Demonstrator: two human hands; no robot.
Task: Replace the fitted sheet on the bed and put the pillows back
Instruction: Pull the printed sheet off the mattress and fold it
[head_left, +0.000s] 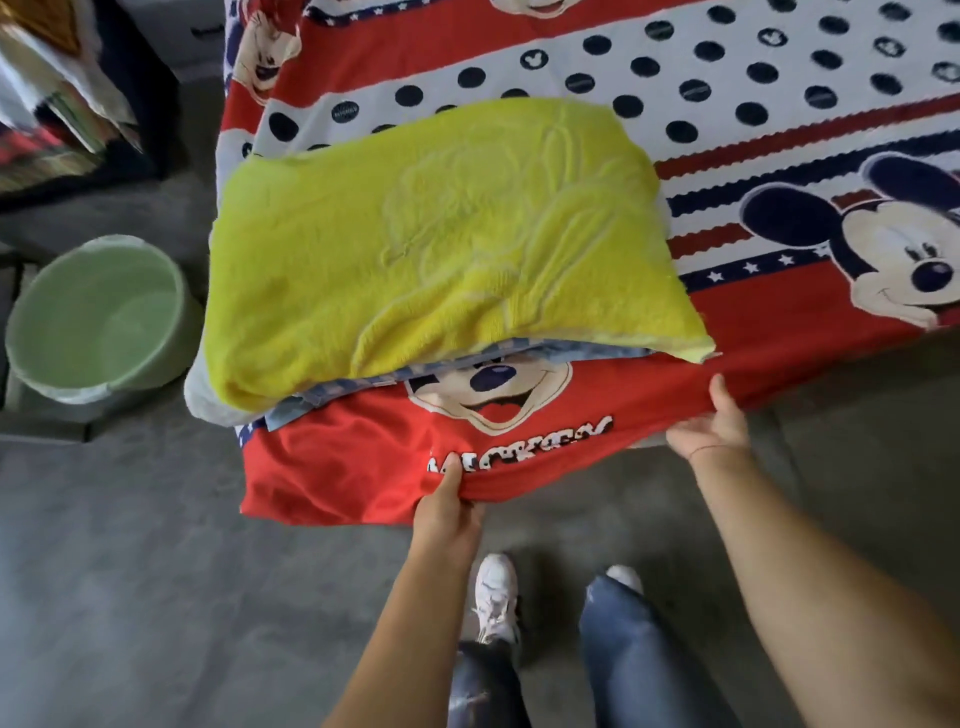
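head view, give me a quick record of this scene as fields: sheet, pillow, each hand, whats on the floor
sheet: red, white and navy cartoon-mouse print sheet, spread flat, its red near edge held up by both hands
pillow: yellow pillow lies on the sheet's near left corner, with blue checked fabric showing beneath it
left hand: left hand pinches the red edge, thumb on top
right hand: right hand grips the same edge further right
floor: green bucket stands on the grey floor, left of the pillow
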